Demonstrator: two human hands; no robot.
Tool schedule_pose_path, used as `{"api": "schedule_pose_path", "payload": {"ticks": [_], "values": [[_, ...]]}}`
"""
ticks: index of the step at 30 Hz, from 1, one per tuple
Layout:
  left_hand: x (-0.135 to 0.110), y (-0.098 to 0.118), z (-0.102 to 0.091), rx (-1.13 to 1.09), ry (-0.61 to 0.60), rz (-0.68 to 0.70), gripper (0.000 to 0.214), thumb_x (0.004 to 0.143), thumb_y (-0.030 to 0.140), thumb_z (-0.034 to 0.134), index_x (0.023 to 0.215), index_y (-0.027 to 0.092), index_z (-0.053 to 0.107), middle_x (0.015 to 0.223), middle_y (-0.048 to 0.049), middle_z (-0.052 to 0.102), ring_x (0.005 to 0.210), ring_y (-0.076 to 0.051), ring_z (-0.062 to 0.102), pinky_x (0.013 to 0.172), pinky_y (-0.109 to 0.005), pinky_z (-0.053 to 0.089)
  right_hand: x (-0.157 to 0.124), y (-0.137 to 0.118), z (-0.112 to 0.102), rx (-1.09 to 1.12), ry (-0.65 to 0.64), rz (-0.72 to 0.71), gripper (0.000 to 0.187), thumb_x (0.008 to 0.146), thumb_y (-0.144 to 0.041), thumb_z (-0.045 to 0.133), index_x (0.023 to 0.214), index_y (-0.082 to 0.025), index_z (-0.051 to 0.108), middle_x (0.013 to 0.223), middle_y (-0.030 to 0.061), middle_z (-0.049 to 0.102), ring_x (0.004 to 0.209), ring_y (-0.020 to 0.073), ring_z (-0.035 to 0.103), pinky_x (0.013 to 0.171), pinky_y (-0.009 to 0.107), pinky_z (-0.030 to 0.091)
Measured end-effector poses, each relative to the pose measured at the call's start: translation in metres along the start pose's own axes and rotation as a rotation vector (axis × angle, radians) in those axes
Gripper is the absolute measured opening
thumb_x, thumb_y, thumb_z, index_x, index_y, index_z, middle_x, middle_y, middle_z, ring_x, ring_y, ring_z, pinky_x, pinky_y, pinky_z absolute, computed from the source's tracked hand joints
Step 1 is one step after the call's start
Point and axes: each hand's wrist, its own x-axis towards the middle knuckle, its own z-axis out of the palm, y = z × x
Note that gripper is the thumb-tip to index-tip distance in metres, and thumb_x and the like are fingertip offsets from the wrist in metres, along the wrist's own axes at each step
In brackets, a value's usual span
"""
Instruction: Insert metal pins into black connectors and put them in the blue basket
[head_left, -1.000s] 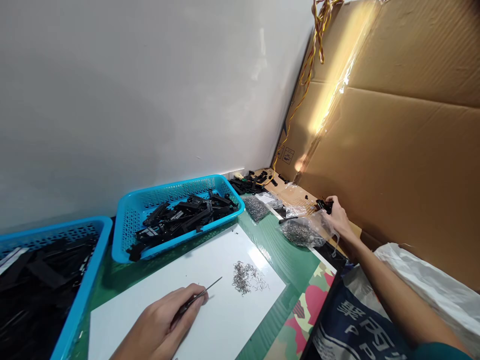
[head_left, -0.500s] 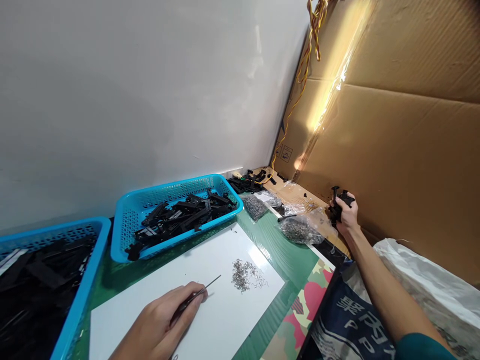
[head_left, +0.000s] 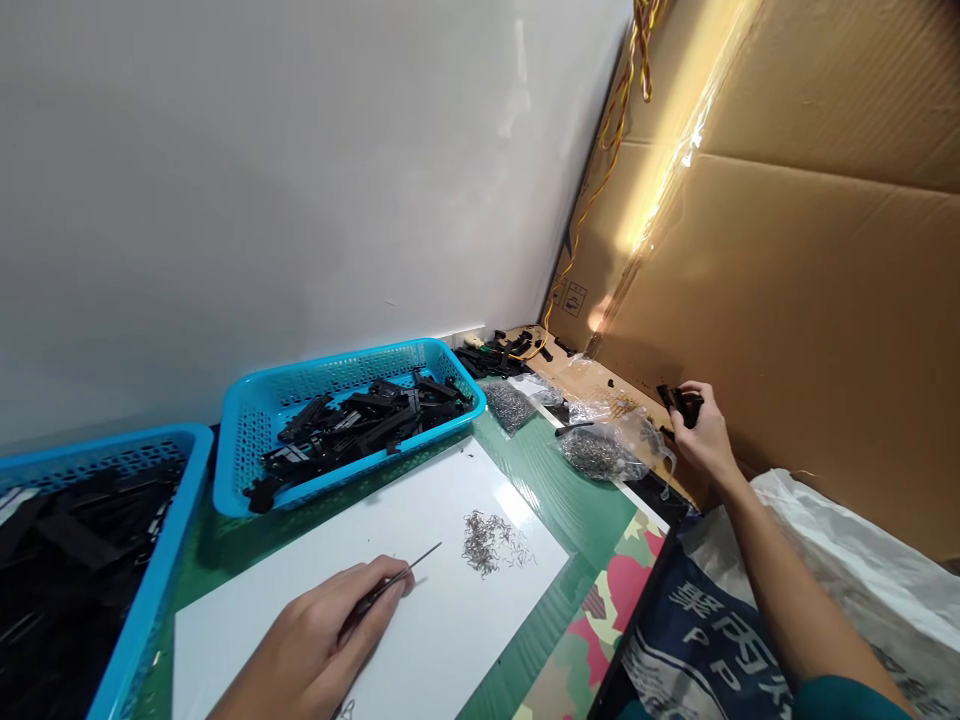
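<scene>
My left hand [head_left: 315, 640] rests on a white sheet [head_left: 442, 610] and pinches thin metal tweezers [head_left: 409, 566], whose tips point toward a small heap of tiny metal springs [head_left: 491, 543]. My right hand [head_left: 701, 435] is stretched out to the right, close to the cardboard wall, with its fingers closed around small black plastic parts [head_left: 681, 400]. Just left of that hand lies a clear bag of metal springs [head_left: 600, 452].
A blue basket [head_left: 262, 420] of black plastic parts stands behind the sheet; a second blue basket [head_left: 161, 560] sits at the left. Another bag of springs [head_left: 511, 402] and loose black parts [head_left: 499, 352] lie by the wall. Cardboard [head_left: 810, 300] closes the right; a white sack [head_left: 862, 570] lies below it.
My right hand has lifted black parts from the cardboard ledge and drawn back slightly toward me. My left hand has stayed in place with the tweezers.
</scene>
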Motion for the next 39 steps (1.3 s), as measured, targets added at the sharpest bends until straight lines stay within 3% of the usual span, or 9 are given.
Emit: {"api": "schedule_pose_path", "payload": {"ticks": [8, 15, 21, 26, 29, 32, 39], "values": [[0.001, -0.003, 0.000, 0.001, 0.019, 0.019, 0.030, 0.102, 0.050, 0.061, 0.111, 0.027, 0.078, 0.106, -0.0009, 0.083, 0.092, -0.019, 0.079, 0.079, -0.014, 0.059, -0.013, 0.000, 0.010, -0.280, -0.173, 0.031, 0.032, 0.081, -0.035, 0.055, 0.110, -0.023, 0.062, 0.097, 0.0117, 0.076, 0.087, 0.0301, 0.072, 0.082, 0.042, 0.054], [0.001, -0.006, 0.002, 0.020, 0.025, 0.028, 0.032, 0.102, 0.050, 0.060, 0.114, 0.027, 0.078, 0.106, -0.0020, 0.083, 0.092, -0.020, 0.079, 0.079, -0.015, 0.060, -0.014, -0.013, 0.004, -0.412, -0.356, 0.002, 0.039, 0.093, -0.052, 0.051, 0.105, -0.020, 0.069, 0.111, 0.0142, 0.077, 0.102, 0.0314, 0.072, 0.091, 0.041, 0.053], [0.001, -0.005, 0.002, -0.002, 0.014, -0.002, 0.030, 0.101, 0.051, 0.060, 0.111, 0.028, 0.077, 0.106, -0.0005, 0.082, 0.093, -0.019, 0.079, 0.080, -0.014, 0.059, -0.005, -0.030, -0.001, -0.544, -0.514, 0.018, 0.028, 0.091, -0.039, 0.059, 0.106, -0.022, 0.076, 0.104, 0.0098, 0.081, 0.097, 0.0289, 0.075, 0.079, 0.032, 0.051], [0.001, -0.002, 0.000, 0.000, 0.003, -0.002, 0.031, 0.102, 0.052, 0.059, 0.107, 0.027, 0.077, 0.104, -0.0013, 0.082, 0.090, -0.018, 0.079, 0.077, -0.014, 0.058, -0.009, -0.042, 0.003, -0.648, -0.508, 0.036, 0.036, 0.098, -0.039, 0.051, 0.119, -0.023, 0.075, 0.108, 0.0133, 0.081, 0.103, 0.0336, 0.075, 0.081, 0.036, 0.049], [0.002, 0.001, -0.001, 0.010, -0.014, -0.001, 0.031, 0.104, 0.051, 0.057, 0.107, 0.027, 0.076, 0.102, -0.0009, 0.081, 0.089, -0.018, 0.078, 0.076, -0.014, 0.057, -0.012, -0.042, 0.005, -0.661, -0.505, 0.033, 0.049, 0.103, -0.052, 0.042, 0.126, -0.021, 0.073, 0.115, 0.0169, 0.080, 0.108, 0.0372, 0.074, 0.083, 0.040, 0.050], [0.002, 0.003, -0.002, 0.004, -0.012, -0.003, 0.032, 0.104, 0.051, 0.056, 0.106, 0.026, 0.076, 0.102, -0.0015, 0.081, 0.088, -0.019, 0.077, 0.075, -0.015, 0.057, -0.013, -0.039, 0.007, -0.642, -0.519, 0.010, 0.057, 0.097, -0.066, 0.052, 0.131, -0.024, 0.071, 0.120, 0.0158, 0.079, 0.110, 0.0389, 0.073, 0.082, 0.040, 0.050], [0.003, 0.005, -0.002, -0.001, -0.001, 0.007, 0.031, 0.103, 0.051, 0.057, 0.105, 0.027, 0.077, 0.101, -0.0015, 0.081, 0.088, -0.019, 0.078, 0.076, -0.015, 0.058, -0.017, -0.032, 0.014, -0.560, -0.426, -0.003, 0.037, 0.089, -0.049, 0.064, 0.115, -0.025, 0.075, 0.098, 0.0118, 0.081, 0.092, 0.0344, 0.074, 0.071, 0.034, 0.044]]}}
